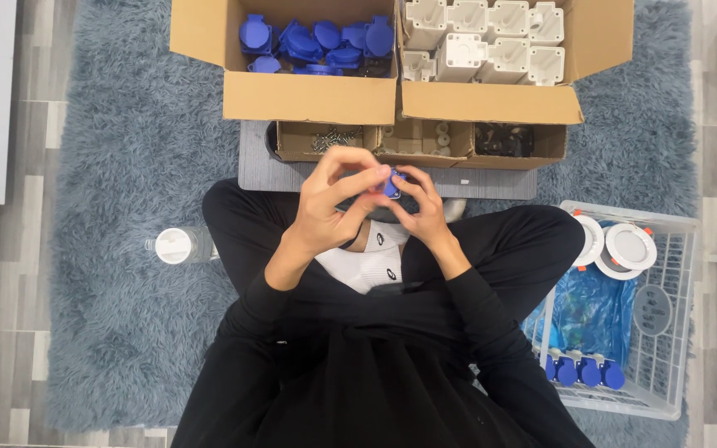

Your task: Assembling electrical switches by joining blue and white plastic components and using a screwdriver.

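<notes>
1. Head view: a person in black sits cross-legged on a grey shag rug (126,149), both hands raised together in front of a grey board (275,174) that lies beyond the knees.
2. The left hand (334,199) is curled, its fingertips pinched on a small blue part (392,184) held between the two hands.
3. The right hand (421,207) is closed round the same part from the other side, so that only a corner of blue shows between the fingers.
4. The part is too covered to tell its long axis or which way it faces.
5. Beyond the hands stands an open cardboard box (309,95) with two compartments: blue caps (317,41) in the left one, white housings (483,41) in the right.
6. A low tray (417,153) just in front of that box holds screws (334,137), small pale pieces and dark pieces in separate sections.
7. A white wire basket (674,332) stands at the person's right, with round white lamps (624,245), a blue bag (591,307) and more blue parts inside.
8. A clear bottle (178,245) with a white cap lies on the rug at the person's left.
</notes>
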